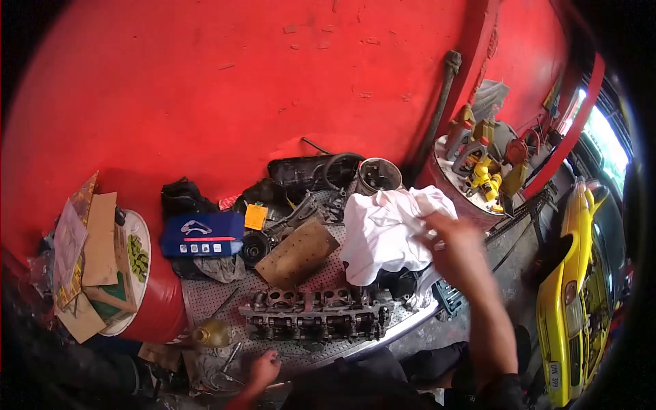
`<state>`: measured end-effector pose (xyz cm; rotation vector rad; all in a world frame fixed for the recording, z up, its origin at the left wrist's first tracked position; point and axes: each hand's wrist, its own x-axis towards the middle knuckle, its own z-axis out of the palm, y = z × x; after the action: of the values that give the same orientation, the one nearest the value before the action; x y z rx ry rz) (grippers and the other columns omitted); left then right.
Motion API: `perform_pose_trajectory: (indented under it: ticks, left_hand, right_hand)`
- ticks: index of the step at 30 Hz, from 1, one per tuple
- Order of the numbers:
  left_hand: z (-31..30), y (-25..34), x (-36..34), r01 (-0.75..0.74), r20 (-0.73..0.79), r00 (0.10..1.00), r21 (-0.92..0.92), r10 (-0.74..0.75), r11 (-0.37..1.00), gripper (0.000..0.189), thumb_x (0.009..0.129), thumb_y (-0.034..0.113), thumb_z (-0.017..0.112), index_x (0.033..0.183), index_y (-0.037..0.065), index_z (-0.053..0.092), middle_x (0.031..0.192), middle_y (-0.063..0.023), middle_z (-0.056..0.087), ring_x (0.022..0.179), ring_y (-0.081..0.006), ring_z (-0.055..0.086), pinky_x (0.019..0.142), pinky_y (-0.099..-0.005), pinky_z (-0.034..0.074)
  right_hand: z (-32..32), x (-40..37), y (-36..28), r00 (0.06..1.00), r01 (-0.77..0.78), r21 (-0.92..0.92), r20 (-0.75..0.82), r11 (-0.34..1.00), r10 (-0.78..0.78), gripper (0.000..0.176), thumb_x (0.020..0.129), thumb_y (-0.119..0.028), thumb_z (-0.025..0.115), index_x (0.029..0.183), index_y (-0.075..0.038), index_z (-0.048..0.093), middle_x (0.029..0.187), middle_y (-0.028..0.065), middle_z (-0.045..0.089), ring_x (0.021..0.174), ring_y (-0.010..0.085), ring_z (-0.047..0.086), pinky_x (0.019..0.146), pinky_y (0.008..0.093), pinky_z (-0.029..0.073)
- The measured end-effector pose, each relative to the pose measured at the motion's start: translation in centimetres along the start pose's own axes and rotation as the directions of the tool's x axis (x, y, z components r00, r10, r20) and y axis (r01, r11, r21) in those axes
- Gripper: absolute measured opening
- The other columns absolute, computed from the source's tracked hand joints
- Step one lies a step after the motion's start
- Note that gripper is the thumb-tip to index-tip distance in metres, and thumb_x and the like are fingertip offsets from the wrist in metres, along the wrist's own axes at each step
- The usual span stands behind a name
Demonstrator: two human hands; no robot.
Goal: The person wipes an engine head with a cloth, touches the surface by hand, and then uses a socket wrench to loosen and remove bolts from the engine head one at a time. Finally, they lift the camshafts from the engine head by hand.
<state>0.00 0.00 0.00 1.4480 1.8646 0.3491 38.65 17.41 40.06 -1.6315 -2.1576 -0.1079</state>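
Observation:
My right hand (452, 239) reaches out over a white cloth (386, 232), its slightly blurred fingers bent and closed on the cloth's right edge. The cloth lies crumpled over things on a perforated metal bench top. In front of it rests an engine cylinder head (314, 316) with its valve gear facing up. Low in the view, my left hand (265, 369) is curled near the bench's front edge; what its fingers hold, if anything, is hidden. A metal wrench (232, 357) lies just left of that hand, and a yellowish bottle (210, 335) is beyond it.
A brown perforated board (298, 254), a blue box (202, 235) and a metal can (379, 176) crowd the bench. At right stands a drum (456, 184) topped with oil bottles. Cardboard (101, 239) leans at left. A yellow car (567, 294) is at far right.

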Motion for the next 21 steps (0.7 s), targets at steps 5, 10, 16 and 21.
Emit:
perform_pose_trajectory:
  ticks: [5, 10, 16, 21]
  left_hand:
    - [-1.6, 2.2, -0.4, -0.075, -0.074, 0.995, -0.081, 0.069, 0.994, 0.036, 0.08, 0.019, 0.068, 0.113, 0.007, 0.062, 0.091, -0.0133, 0.07, 0.085, -0.0318, 0.068, 0.076, -0.0413, 0.053]
    - [-1.9, 1.2, -1.5, 0.014, -0.064, 0.998, -0.112, -0.021, 0.994, 0.034, 0.079, 0.015, 0.069, 0.112, 0.006, 0.063, 0.094, -0.0156, 0.069, 0.089, -0.0312, 0.067, 0.079, -0.0404, 0.052]
    - [-2.4, 1.4, -1.6, -0.023, -0.07, 0.997, -0.136, 0.014, 0.99, 0.033, 0.079, 0.016, 0.069, 0.11, 0.006, 0.063, 0.092, -0.0151, 0.07, 0.087, -0.032, 0.067, 0.078, -0.0413, 0.053]
    - [-2.3, 1.4, -0.4, -0.096, -0.068, 0.994, -0.159, 0.086, 0.983, 0.033, 0.079, 0.014, 0.069, 0.11, 0.004, 0.063, 0.09, -0.014, 0.07, 0.086, -0.031, 0.067, 0.076, -0.0406, 0.053]
  right_hand:
    - [10.3, -1.0, 5.4, 0.93, -0.286, -0.277, 0.152, 0.917, 0.336, 0.022, 0.082, -0.028, 0.068, 0.089, -0.007, 0.067, 0.085, 0.014, 0.068, 0.077, 0.0339, 0.067, 0.067, 0.0461, 0.052]
    - [12.2, -1.8, 9.2, 0.962, -0.235, -0.256, 0.075, 0.938, 0.262, 0.016, 0.087, -0.02, 0.058, 0.086, -0.005, 0.064, 0.08, 0.0178, 0.067, 0.073, 0.0378, 0.066, 0.068, 0.0482, 0.052]
    - [2.4, 1.9, 9.3, 0.934, -0.314, -0.02, 0.175, 0.949, 0.312, 0.013, 0.087, -0.015, 0.053, 0.09, -0.007, 0.064, 0.082, 0.0154, 0.066, 0.082, 0.0343, 0.065, 0.073, 0.043, 0.051]
    - [-6.6, 6.5, 9.5, 0.893, -0.43, 0.527, 0.13, 0.733, 0.43, 0.018, 0.093, -0.015, 0.052, 0.096, 0.001, 0.06, 0.085, 0.0042, 0.061, 0.076, 0.0147, 0.056, 0.069, 0.0305, 0.046]
